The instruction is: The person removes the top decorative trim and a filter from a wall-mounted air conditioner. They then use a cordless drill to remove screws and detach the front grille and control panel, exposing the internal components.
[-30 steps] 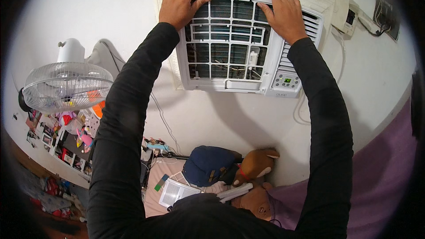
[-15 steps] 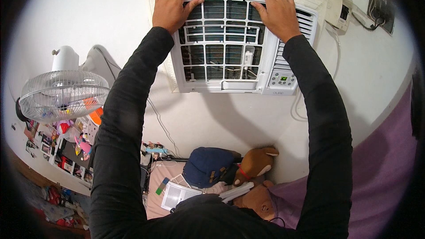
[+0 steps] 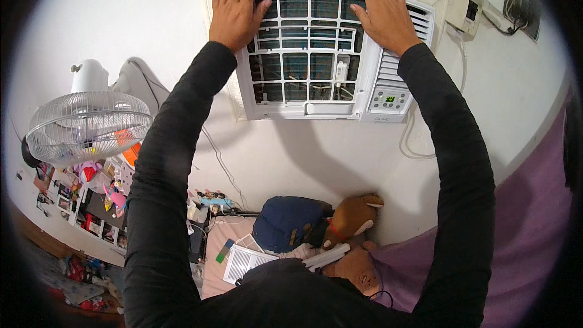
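A white window air conditioner (image 3: 305, 109) sits in a moulded wall frame ahead of me, its front grille uncovered and dark fins behind the lattice. My left hand (image 3: 235, 17) lies open against the grille's upper left corner, fingers stretched upward and thumb on the lattice. At the upper right corner, my right hand (image 3: 385, 17) rests open too, its fingers extended over the top edge and the thumb pointing inward. Neither hand is wrapped round anything. To the right of the grille are side louvres (image 3: 395, 70) and a control panel (image 3: 388, 99) with a lit green display.
A white fan (image 3: 91, 127) stands at the left, near a shelf of toys and photos. Below lie a loose white louvred panel (image 3: 245, 263), a navy bag (image 3: 285, 223) and a brown plush toy (image 3: 352, 222). A switch box (image 3: 464, 9) is on the right wall; purple cloth (image 3: 522, 231) hangs beneath.
My fingers have straightened from their curl over the grille's top edge and now lie stretched out. The air conditioner appears slightly higher in view.
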